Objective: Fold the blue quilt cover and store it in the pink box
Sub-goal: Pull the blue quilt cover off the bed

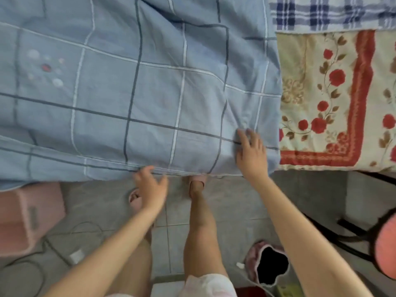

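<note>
The blue quilt cover [132, 93] is laid across the bed [321, 151], its near-right corner pressed by the right hand [251, 152] with fingers spread, its near hem barely met by the left hand [150, 187] with fingers loosely spread, and the pink box [27, 215] is set near-left.

Quilt cover [128, 93]: light blue w/ white & navy grid. Box [27, 217]: pink. Blanket [325, 99]: cream, red roses & border. Towel [330, 12]: navy/white plaid.

We logged: forearms [285, 211] bare | we saw pink slippers [135, 201] on feet | we noted pale pink-white shorts [206, 285].
</note>
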